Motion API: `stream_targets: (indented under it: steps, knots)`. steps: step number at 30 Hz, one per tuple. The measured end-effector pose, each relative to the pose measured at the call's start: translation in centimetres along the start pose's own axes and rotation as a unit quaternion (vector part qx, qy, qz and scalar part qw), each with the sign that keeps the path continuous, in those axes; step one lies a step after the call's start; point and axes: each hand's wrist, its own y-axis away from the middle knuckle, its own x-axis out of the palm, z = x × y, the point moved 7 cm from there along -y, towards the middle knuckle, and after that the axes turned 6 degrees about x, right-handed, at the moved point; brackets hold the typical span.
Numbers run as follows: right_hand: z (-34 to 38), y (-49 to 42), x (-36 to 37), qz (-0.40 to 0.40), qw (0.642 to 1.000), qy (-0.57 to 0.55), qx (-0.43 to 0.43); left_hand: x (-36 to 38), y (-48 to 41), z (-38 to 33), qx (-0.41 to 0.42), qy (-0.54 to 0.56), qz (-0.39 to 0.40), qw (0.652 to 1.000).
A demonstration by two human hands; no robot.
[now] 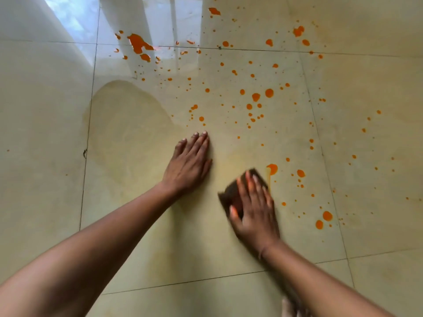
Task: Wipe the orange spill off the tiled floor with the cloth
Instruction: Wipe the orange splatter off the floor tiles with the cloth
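Right: the right hand (254, 213) has its fingers (249, 186) fairly straight and spread on the cloth (229, 197) — pressing rather than gripping; blurred.
Left: the left hand (187, 163) lies flat on the floor (377, 76), holding nothing.
Cloth: under the right fingers, its far corner just beside a streaked drop (272, 169).
Done: the tile round the hands looks wiped, with a faint yellow film.
Remaining: most of the spill (256, 97) — drops to the right and beyond, with big blots farthest off.

The glossy beige floor (366, 76) carried the orange spill (138, 43) as blots and drops over its far and right tiles. The left hand (190, 163) lay flat on it. Just beside it, a dark cloth (230, 199) lay pressed under the right hand (256, 209).
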Motion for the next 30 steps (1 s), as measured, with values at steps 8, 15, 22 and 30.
stream_targets:
  steps: [8,15,22,30]
  knots:
    - [-6.0,-8.0,-2.6,-0.04,0.985,-0.015,0.17,0.4,-0.1,0.0,0.005,-0.007,-0.004,1.0]
    - [-6.5,-2.7,-1.5,-0.012,0.995,-0.014,0.094,-0.1,0.1,-0.3,0.005,-0.002,-0.001,1.0]
    - [-2.6,-0.8,-0.5,-0.002,1.0,-0.002,0.004,0.0,0.0,-0.2,0.003,0.0,-0.003,1.0]
    - [-4.4,-13.4,-3.4,-0.033,0.989,-0.021,0.146,0.5,0.0,0.0,0.006,-0.003,-0.019,1.0]
